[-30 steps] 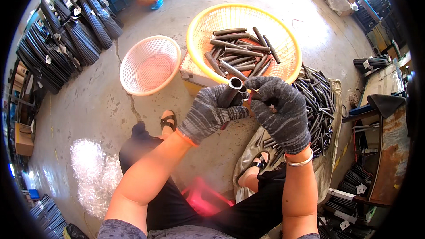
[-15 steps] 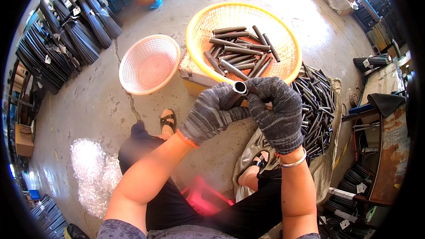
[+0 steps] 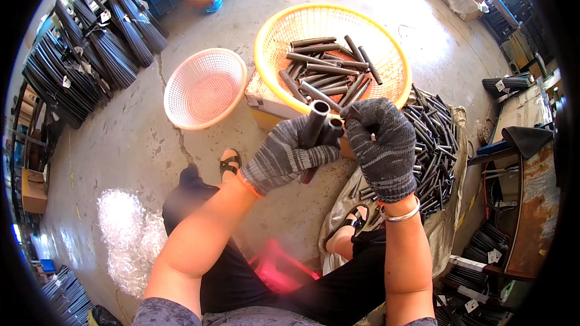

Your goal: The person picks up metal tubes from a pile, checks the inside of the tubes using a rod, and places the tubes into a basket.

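Observation:
In a grey knitted glove, my left hand (image 3: pixel 275 156) is closed around dark metal tubes (image 3: pixel 313 128). Two open tube ends show, one standing higher than the other. My right hand (image 3: pixel 386 150), gloved alike, is beside them with thumb and fingers pinched together near the shorter tube's end. Whatever it pinches is too small or hidden to make out. Just beyond both hands is a yellow plastic basket (image 3: pixel 261 63) with several similar tubes (image 3: pixel 329 67) lying loosely in it. A large heap of tubes (image 3: pixel 432 151) lies on a sack to the right of my right hand.
A cardboard box (image 3: pixel 258 99) supports the yellow basket. Left of it, a pinkish-white basket (image 3: pixel 205 122) rests on the floor. Clear plastic wrap (image 3: pixel 127 241) lies near my left leg. Bundled rods (image 3: pixel 99 42) stand at far left; a rusty bench (image 3: pixel 534 205) is at right.
The tubes in my left hand have tipped more upright, and a second tube end now shows. My right hand has shifted slightly right, away from the left.

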`<state>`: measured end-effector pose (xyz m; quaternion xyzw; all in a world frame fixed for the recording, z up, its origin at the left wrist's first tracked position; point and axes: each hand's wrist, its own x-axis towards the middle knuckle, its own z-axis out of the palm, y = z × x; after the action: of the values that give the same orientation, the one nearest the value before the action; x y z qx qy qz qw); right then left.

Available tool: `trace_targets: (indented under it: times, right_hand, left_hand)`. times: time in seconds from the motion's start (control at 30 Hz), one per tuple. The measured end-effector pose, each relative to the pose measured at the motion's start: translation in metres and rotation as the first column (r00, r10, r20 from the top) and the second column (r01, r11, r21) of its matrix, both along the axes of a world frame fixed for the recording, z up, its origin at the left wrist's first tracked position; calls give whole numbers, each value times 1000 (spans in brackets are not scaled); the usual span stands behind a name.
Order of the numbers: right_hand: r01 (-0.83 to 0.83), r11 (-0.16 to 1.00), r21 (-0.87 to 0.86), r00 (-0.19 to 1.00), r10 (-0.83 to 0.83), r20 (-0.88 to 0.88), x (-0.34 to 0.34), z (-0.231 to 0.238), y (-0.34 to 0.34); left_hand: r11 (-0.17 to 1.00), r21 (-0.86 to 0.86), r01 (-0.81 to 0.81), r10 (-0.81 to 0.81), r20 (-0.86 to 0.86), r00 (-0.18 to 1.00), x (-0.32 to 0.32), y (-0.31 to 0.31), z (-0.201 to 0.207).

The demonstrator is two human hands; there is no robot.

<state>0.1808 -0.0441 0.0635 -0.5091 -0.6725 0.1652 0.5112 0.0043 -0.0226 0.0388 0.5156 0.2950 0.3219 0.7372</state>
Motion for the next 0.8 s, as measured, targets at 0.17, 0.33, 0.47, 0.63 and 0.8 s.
trace_targets:
  times: [0.17, 0.33, 0.47, 0.63, 0.8]
  right_hand:
    - [-25, 995, -100, 968, -1, -250, 3, 4, 0]
    - [-162, 983, -87, 749, 66, -659, 18, 10, 1]
    - [-51, 984, -169, 739, -76, -669, 39, -5, 11]
    - [23, 987, -161, 791, -116, -601, 41, -2, 7]
    - [46, 992, -115, 847, -100, -523, 41, -2, 13]
  left_hand:
    - [974, -57, 220, -224, -90, 970, -5, 4, 7]
    - [971, -84, 222, -233, -147, 961, -4, 7, -5]
    - [979, 79, 187, -179, -102, 979, -2, 7, -19]
    - [954, -14, 298, -293, -232, 928, -1, 8, -5]
    - [952, 184, 246, -206, -211, 956, -2, 5, -17]
